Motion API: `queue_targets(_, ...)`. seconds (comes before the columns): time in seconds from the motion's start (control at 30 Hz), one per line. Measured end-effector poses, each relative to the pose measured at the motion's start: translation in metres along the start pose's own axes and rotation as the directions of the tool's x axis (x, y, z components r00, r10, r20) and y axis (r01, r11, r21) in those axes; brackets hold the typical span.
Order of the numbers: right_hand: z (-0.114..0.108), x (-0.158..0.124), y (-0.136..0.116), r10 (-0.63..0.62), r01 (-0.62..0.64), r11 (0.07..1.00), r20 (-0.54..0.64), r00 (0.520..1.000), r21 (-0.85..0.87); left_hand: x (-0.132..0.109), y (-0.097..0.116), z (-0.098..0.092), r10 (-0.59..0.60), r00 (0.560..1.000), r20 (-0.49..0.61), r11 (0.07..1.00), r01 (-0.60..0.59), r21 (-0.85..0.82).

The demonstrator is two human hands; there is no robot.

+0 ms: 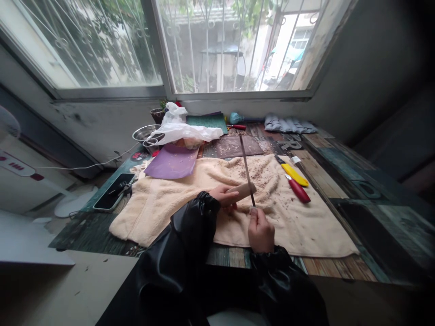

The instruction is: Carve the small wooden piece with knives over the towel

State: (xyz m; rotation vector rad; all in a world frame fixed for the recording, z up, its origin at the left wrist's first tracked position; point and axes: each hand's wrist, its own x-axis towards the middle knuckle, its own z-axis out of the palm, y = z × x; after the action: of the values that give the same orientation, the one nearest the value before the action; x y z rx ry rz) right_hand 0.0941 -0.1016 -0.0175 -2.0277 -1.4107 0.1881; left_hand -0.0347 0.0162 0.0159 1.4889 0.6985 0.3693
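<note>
My left hand (223, 195) is closed around a short, pale brown piece of wood (243, 191) and holds it just over the cream towel (152, 210). In my right hand (261, 231) is the near end of a long, thin, dark file (245, 164), which points away toward the window. The file crosses the wood near its right end and appears to touch it. Wood shavings lie on the towel around both hands. To their right rest a yellow-handled knife (295, 174) and a red-handled carving tool (299, 190).
A purple sheet (173, 162) and a white plastic bag (193, 132) lie behind the towel, beside a metal bowl (139, 133). A phone (113, 192) is at the left table edge. Grey padded packing (288, 123) sits below the window. A fan (16, 165) stands at left.
</note>
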Motion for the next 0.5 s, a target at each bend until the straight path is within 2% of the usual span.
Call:
queue_targets(0.13, -0.003, 0.001, 0.000, 0.045, -0.042, 0.995, -0.038, 0.998, 0.088, -0.002, 0.004, 0.003, 0.021, 0.999, -0.044, 0.998, -0.023, -0.061)
queue_targets(0.3, -0.006, 0.008, 0.005, 0.178, -0.174, 0.940, 0.015, 0.984, 0.294, 0.001, 0.003, -0.002, -0.051, 0.997, 0.055, 0.973, 0.062, -0.224)
queue_targets(0.5, -0.002, 0.012, 0.013, 0.246, -0.243, 0.870, 0.050, 0.968, 0.430, 0.006, 0.007, -0.006, -0.051, 0.997, 0.049, 0.945, 0.064, -0.320)
